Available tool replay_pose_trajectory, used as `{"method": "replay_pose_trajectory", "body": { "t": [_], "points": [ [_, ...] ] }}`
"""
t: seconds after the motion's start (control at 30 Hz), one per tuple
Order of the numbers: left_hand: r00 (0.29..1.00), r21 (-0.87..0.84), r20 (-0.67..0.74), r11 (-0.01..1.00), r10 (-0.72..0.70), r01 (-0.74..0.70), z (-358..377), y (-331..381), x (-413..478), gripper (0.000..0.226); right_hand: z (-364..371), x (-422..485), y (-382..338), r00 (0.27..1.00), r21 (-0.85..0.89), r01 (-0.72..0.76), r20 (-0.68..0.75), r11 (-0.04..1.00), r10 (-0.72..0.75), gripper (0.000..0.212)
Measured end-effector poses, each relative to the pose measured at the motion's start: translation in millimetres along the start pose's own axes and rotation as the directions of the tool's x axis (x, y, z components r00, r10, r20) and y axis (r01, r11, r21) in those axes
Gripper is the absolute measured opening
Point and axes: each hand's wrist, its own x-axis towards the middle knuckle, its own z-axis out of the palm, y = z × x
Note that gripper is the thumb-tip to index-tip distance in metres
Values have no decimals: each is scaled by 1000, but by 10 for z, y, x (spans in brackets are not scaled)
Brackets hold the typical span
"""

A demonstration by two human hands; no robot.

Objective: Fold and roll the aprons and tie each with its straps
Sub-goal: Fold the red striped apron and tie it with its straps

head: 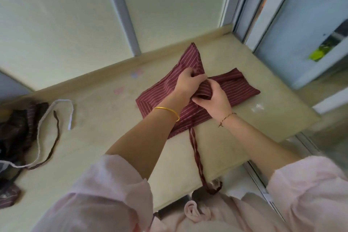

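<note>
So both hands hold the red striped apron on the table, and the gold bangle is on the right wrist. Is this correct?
Not quite: the gold bangle is on the left wrist, as the head view shows. The rest is right: the left hand and the right hand both hold the red striped apron on the table.
</note>
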Motion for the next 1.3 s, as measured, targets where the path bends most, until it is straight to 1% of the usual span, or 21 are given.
{"method": "replay_pose_trajectory", "body": {
  "t": [0.07, 0.13, 0.17, 0.2, 0.27, 0.3, 0.37, 0.4, 0.43, 0.47, 0.53, 0.6, 0.63, 0.7, 0.77, 0.83, 0.9, 0.97, 1.07, 1.13, 1.3],
  "points": [
    [994, 58, 107, 998, 31, -37, 185, 60, 87, 17, -191, 127, 150, 989, -35, -58, -137, 998, 52, 32],
    [986, 203, 152, 975, 63, -94, 204, 39, 170, 21, -319, 271, 356, 952, 22, -181, -246, 983, 181, 15],
    [990, 325, 120, 939, 79, -114, 179, 12, 236, 24, -381, 355, 465, 923, 59, -252, -286, 966, 258, 13],
    [993, 468, 61, 876, 99, -116, 106, -53, 305, 28, -416, 420, 563, 892, 86, -313, -315, 946, 324, 15],
    [995, 688, -48, 725, 89, -32, -98, -234, 419, 36, -479, 524, 739, 848, 65, -398, -356, 915, 393, 23],
    [995, 756, -87, 653, 44, 38, -196, -332, 458, 39, -522, 572, 797, 840, 25, -424, -363, 905, 403, 25],
    [990, 858, -126, 493, -64, 142, -376, -515, 467, 39, -590, 632, 879, 846, -35, -448, -341, 893, 411, 25],
    [985, 886, -135, 433, -109, 169, -443, -587, 461, 40, -615, 660, 907, 852, -47, -452, -320, 891, 415, 24],
    [981, 893, -139, 411, -133, 182, -497, -641, 454, 41, -629, 686, 925, 856, -55, -454, -303, 889, 419, 22],
    [982, 886, -132, 429, -138, 179, -544, -678, 449, 42, -634, 702, 931, 858, -62, -456, -293, 888, 421, 21],
    [991, 862, -87, 491, -100, 125, -599, -691, 437, 36, -634, 742, 935, 861, -86, -458, -292, 885, 417, 18],
    [997, 883, -24, 466, -72, 55, -644, -672, 417, 25, -622, 743, 928, 864, -109, -452, -301, 885, 404, 16],
    [995, 903, 4, 429, -95, 38, -688, -660, 407, 22, -597, 743, 908, 876, -126, -436, -286, 891, 388, 15],
    [976, 946, 15, 320, -219, 57, -823, -678, 387, 24, -495, 726, 860, 908, -138, -395, -210, 908, 362, 8],
    [938, 975, -48, 189, -343, 119, -1026, -720, 353, 32, -311, 700, 775, 932, -119, -358, -95, 926, 348, 4],
    [908, 979, -118, 106, -401, 174, -1234, -770, 316, 36, -106, 672, 703, 942, -112, -334, -12, 936, 335, 5],
    [905, 970, -147, 120, -399, 211, -1350, -784, 291, 35, 17, 693, 656, 952, -159, -301, 1, 940, 305, 4],
    [921, 956, -140, 193, -362, 221, -1364, -766, 291, 35, -6, 740, 618, 962, -275, -269, -31, 923, 271, 13],
    [948, 926, -136, 303, -286, 224, -1287, -728, 321, 30, -205, 799, 658, 982, -438, -189, -80, 879, 171, 28],
    [953, 909, -148, 342, -265, 237, -1246, -715, 333, 28, -317, 824, 743, 988, -453, -153, -90, 878, 126, 27],
    [955, 910, -146, 343, -258, 232, -1167, -754, 335, 33, -384, 819, 866, 981, -429, -145, -179, 891, 74, 22]
  ]
}}
